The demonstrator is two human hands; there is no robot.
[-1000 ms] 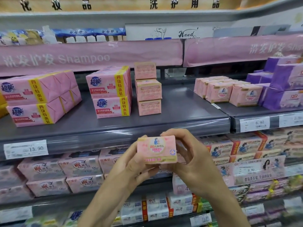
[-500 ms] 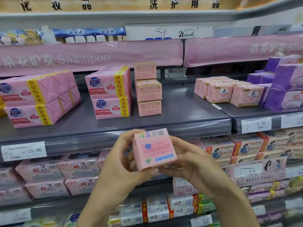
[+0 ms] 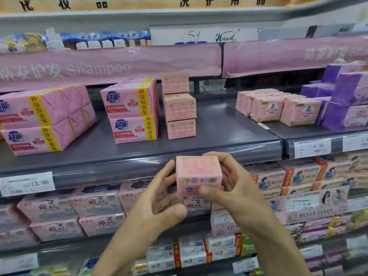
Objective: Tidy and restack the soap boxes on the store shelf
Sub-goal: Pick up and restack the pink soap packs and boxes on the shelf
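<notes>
Up on the grey store shelf [image 3: 229,134], a stack of three small pink soap boxes [image 3: 180,106] stands upright, just beside two stacked pink four-bar packs with yellow bands [image 3: 131,110]. On the next shelf section to the right, a row of pink soap boxes [image 3: 278,108] sits against purple packs [image 3: 348,100].

In front of the shelf's front edge I hold one small pink cardboard soap box [image 3: 199,172]. It is tilted so its pale printed top shows, with a barcode and a round blue mark on the face toward me. My right grip [image 3: 235,188] wraps it, fingers curled over the top right edge and thumb pressed on the front face. My left grip [image 3: 157,200] is looser: fingers fairly straight against the box's left side, thumb free beneath.
</notes>
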